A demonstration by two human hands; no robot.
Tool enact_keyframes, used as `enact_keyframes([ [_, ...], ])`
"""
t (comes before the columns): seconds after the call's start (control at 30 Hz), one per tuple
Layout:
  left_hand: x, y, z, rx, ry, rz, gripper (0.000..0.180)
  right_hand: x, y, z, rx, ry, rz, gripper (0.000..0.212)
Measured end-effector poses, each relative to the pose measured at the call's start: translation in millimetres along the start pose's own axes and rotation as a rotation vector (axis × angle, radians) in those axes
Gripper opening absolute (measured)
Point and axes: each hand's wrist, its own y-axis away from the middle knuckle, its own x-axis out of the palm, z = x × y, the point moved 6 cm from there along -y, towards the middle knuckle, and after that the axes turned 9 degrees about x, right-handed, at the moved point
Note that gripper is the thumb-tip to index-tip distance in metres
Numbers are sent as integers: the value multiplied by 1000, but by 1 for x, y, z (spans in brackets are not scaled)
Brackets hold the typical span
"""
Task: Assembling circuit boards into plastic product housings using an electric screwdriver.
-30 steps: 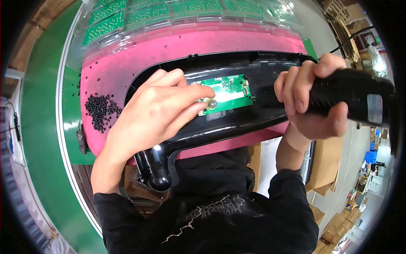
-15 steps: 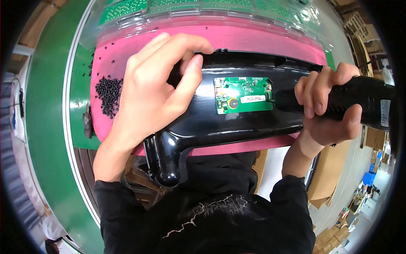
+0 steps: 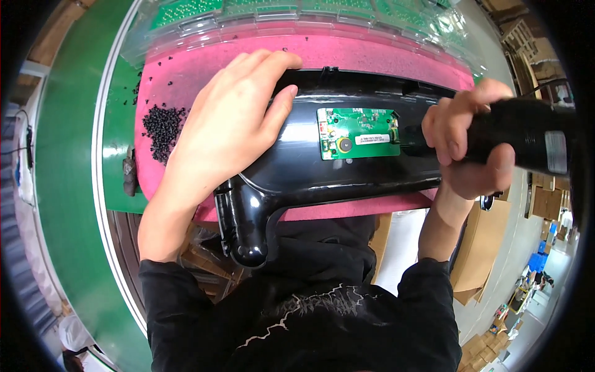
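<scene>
A glossy black plastic housing (image 3: pixel 310 180) lies across the pink mat, its short rounded arm pointing toward me. Inside it sits a green circuit board (image 3: pixel 369 127) with a white label strip and a small round part. My left hand (image 3: pixel 232 118) is closed on the housing's left end, fingers at the far rim and thumb over the inner side. In my right hand (image 3: pixel 465 133) is a black electric screwdriver (image 3: pixel 520 133), held level and wrapped by the fingers. Its tip points left, by the board's right edge; whether it touches a screw cannot be made out.
A pile of small black screws (image 3: pixel 162 133) lies on the pink mat (image 3: pixel 372 53), with loose ones scattered around it. Clear plastic trays (image 3: pixel 260 28) of green boards stand along the far side. A dark tool-like piece (image 3: pixel 129 173) rests at the left. A cardboard box (image 3: pixel 480 254) stands at lower right.
The housing and board have shifted slightly away from me. My right hand and the screwdriver have moved a little to the left, and my left hand lies flatter over the housing's end.
</scene>
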Motion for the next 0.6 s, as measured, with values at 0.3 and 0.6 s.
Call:
enact_keyframes([
  [0.3,1,3,2,-13,-23,36,27,-7,-3,-2,107,-44,39,60],
  [0.6,11,6,-5,37,-53,229,20,-73,-3,-25,470,-737,-510,26],
])
